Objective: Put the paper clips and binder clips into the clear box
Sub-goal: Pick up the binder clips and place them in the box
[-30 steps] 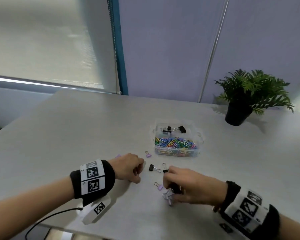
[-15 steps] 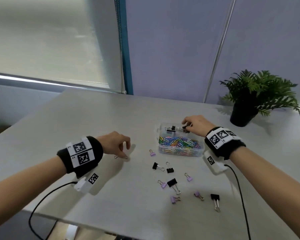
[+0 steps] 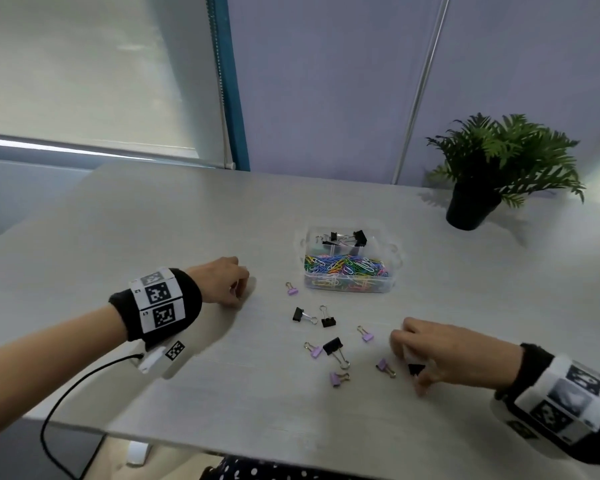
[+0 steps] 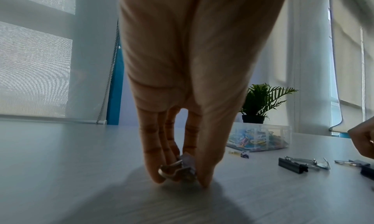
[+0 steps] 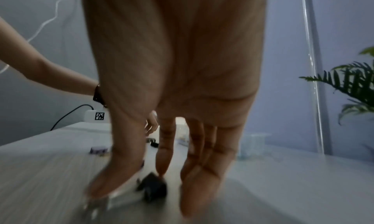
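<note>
The clear box (image 3: 388, 271) stands mid-table, with coloured paper clips (image 3: 343, 266) in the front part and black binder clips (image 3: 359, 237) in the back part. My left hand (image 3: 239, 299) is left of the box; in the left wrist view its fingertips (image 4: 155, 178) pinch a small purple binder clip (image 4: 186, 168) against the table. My right hand (image 3: 409, 372) hovers at the front right over a black binder clip (image 3: 415, 368). In the blurred right wrist view that clip (image 5: 153, 189) lies between thumb and index finger (image 5: 164, 163), fingers fairly straight, the index tip touching it.
Several loose purple and black binder clips lie between my hands, such as a purple one (image 3: 292, 290) and a black one (image 3: 334, 346). A potted plant (image 3: 471, 206) stands at the back right. The table's front edge (image 3: 222, 441) is close. A cable (image 3: 66, 393) hangs from my left wrist.
My right hand left the box and came back to the front right, down over a black binder clip. My left hand lowered onto the small purple clip and pinched it.
</note>
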`<state>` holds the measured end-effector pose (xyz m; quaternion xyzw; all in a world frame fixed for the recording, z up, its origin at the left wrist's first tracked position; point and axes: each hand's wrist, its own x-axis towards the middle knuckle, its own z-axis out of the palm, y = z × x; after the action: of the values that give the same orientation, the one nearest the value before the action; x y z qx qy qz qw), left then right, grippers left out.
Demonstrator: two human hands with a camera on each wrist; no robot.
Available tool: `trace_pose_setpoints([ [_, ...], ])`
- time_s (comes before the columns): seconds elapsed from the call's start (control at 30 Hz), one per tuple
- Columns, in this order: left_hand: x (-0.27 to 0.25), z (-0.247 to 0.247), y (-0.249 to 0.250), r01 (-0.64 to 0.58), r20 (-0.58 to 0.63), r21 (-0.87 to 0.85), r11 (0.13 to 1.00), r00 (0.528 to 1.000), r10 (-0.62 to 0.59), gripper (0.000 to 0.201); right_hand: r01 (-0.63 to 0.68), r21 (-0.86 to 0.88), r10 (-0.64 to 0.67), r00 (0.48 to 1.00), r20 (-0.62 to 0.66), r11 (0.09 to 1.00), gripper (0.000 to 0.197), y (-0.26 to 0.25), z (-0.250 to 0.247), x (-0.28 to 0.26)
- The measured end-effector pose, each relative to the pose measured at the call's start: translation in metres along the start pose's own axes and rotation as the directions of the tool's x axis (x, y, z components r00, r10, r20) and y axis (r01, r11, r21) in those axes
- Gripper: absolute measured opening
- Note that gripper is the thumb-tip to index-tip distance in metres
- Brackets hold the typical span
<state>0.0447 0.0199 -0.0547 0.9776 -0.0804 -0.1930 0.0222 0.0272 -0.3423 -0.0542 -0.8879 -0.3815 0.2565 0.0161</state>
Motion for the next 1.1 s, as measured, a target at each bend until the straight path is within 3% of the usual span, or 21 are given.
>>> trace_pose_setpoints([
  [0.13,-0.003,0.000,0.000,0.008,-0.029,-0.020,1.000,1.000,-0.009,0.021,0.090,0.098,-0.083,0.994,-0.073,0.991,0.030,0.011,0.008,0.009],
  [0.27,-0.002,0.003,-0.004,0.062,-0.114,-0.137,0.989,0.991,-0.078,0.032,0.123,0.095,-0.114,0.989,-0.093,0.988,0.044,0.012,0.007,0.017],
  [0.37,0.001,0.006,-0.008,0.141,-0.150,-0.227,0.964,0.973,-0.177,0.044,0.095,0.073,-0.086,0.989,-0.121,0.993,0.046,0.013,0.008,0.022],
  [0.53,0.006,0.009,-0.012,0.239,-0.161,-0.280,0.930,0.943,-0.291,0.033,0.001,0.061,0.007,0.993,-0.120,0.998,0.038,0.015,0.011,0.021],
  [0.8,0.005,-0.014,-0.021,0.085,-0.186,-0.510,0.856,0.961,-0.206,0.018,0.025,0.162,-0.010,0.996,-0.093,0.987,0.037,0.008,0.001,0.016],
  [1.0,0.009,-0.010,-0.028,0.145,-0.011,-0.296,0.944,0.988,-0.155,0.028,0.030,0.242,0.001,0.992,-0.128,0.970,0.018,0.003,-0.010,0.015],
  [1.1,0.014,-0.002,-0.022,0.100,-0.019,-0.250,0.963,0.994,-0.108,0.023,0.047,0.221,-0.018,0.991,-0.131,0.974,0.015,-0.004,-0.012,0.020],
])
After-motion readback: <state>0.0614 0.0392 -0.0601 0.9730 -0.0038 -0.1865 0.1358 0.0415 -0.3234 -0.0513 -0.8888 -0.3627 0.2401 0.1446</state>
